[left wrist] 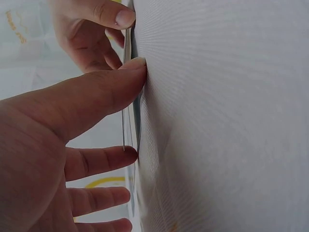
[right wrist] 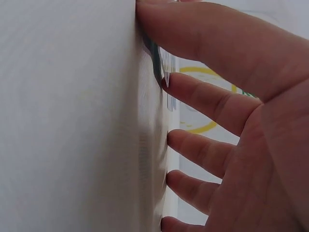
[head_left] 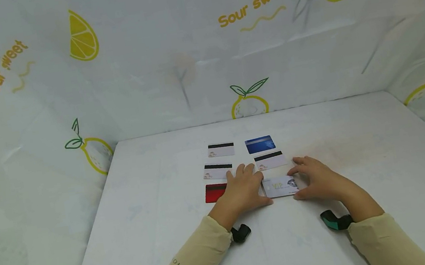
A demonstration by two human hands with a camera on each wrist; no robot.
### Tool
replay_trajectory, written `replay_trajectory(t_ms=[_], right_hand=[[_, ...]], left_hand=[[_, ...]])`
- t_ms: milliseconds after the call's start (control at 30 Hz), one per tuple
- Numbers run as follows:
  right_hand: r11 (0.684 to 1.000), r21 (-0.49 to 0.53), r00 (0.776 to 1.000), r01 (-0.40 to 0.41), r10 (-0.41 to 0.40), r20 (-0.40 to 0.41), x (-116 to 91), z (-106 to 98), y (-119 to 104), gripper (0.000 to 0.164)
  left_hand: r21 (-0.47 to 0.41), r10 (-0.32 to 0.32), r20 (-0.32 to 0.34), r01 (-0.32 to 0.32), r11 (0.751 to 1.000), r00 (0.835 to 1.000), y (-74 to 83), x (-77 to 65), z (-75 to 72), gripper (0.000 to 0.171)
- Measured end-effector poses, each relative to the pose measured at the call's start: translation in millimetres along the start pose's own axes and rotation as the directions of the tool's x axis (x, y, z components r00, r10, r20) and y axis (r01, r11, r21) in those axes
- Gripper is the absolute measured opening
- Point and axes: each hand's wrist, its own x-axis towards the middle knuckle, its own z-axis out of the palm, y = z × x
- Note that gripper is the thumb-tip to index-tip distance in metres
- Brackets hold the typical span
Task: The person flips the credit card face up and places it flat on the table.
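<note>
A white card marked "VIP" [head_left: 280, 186] lies on the table on top of other cards, whose thin layered edges [left wrist: 128, 46] show in the left wrist view. My left hand [head_left: 242, 191] grips the left end of these cards, thumb at the near edge and index finger at the far edge. At the right end my right hand [head_left: 320, 180] holds them the same way, its other fingers spread with their tips at the table. A red card [head_left: 214, 192] is partly covered by my left hand.
Beyond the hands lie white cards with black stripes, one at the far left [head_left: 221, 150], one nearer [head_left: 217, 171] and one to the right [head_left: 270, 161]. A blue card [head_left: 260, 144] lies at the back. Printed white sheeting [head_left: 139, 93] rises behind the table [head_left: 145, 208].
</note>
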Motion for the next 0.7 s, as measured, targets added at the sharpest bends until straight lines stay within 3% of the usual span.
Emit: replay_trajectory(t_ms=[700], right_hand=[[1.0, 0.007, 1.0, 0.02, -0.02, -0.017, -0.1, 0.5, 2.5, 0.054]], left_hand=[[-0.001, 0.022, -0.006, -0.022, 1.0, 1.0, -0.5, -0.9, -0.4, 0.056]])
